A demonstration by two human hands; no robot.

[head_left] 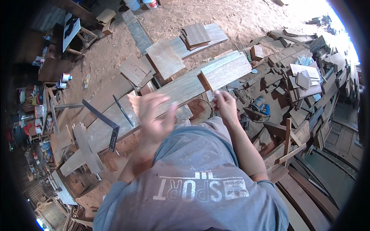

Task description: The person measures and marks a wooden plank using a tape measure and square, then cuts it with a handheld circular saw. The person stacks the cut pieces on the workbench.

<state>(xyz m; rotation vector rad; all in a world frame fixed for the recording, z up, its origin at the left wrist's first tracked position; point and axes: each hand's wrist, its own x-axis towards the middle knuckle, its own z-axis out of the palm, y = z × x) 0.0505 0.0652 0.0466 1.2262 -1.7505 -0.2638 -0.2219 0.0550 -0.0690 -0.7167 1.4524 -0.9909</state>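
My left hand [156, 115] is blurred over a long plank [177, 92], its fingers apart and nothing visible in them. My right hand [225, 106] has its fingers curled just below a lighter board [227, 69] with a brown end, lying on that plank; what they hold, if anything, is too small to make out. Left of my left hand, a dark slim pen-like tool [122, 111] and a black metal square [101, 115] lie on the boards. Square wooden panels [165, 57] rest on the planks beyond my hands.
Offcuts [304, 82] are heaped along the right, with a blue power saw [260, 107] among them. A low table [70, 34], paint cans [64, 79] and cluttered shelving line the left. Dirt floor [162, 19] strewn with shavings lies beyond the boards. More long boards [296, 192] lean at lower right.
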